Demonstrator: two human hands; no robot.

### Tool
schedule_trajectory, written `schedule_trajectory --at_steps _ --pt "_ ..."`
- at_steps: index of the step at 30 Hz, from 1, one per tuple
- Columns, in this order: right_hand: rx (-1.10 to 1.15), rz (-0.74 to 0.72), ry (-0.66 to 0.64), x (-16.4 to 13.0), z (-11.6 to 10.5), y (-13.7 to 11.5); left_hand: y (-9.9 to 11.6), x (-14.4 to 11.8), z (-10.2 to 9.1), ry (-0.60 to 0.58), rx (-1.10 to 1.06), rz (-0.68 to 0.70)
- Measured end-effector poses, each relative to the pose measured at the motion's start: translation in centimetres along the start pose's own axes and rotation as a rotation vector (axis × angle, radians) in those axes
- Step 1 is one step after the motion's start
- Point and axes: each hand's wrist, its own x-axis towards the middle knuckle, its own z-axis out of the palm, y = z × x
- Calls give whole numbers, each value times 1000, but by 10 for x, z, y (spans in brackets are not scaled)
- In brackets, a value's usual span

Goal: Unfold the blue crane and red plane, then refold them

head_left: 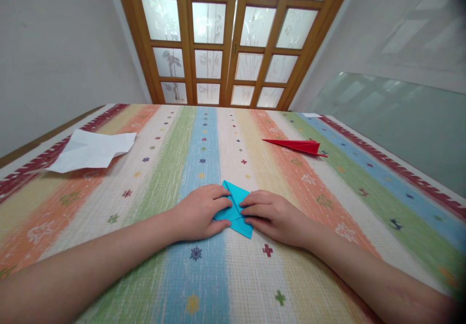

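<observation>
A folded sheet of blue paper [235, 203] lies on the striped tablecloth in front of me, with crease lines and overlapping flaps on its upper face. My left hand [206, 211] holds its left side, fingertips on top and thumb at the lower edge. From the other side my right hand [271, 215] presses the right edge, its fingers close together. Parts of both paper edges are hidden under my fingers.
A red paper plane [296, 146] rests at the right, farther back. At the left lies a creased white sheet [92, 150]. The striped tablecloth [182, 285] covers the table, and wooden glass-paned doors [229, 42] stand beyond its far edge.
</observation>
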Motion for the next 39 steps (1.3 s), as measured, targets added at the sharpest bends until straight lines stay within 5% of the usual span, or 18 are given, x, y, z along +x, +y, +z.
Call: schedule_trajectory --at_steps 10,27,39 --pt "-22 -29 -52 4 3 -19 -9 -3 4 -2 46 38" --pt "36 -23 12 5 7 -10 -7 3 4 -50 186 -5" --pt "26 79 36 3 6 -5 -10 34 -5 -139 337 -43"
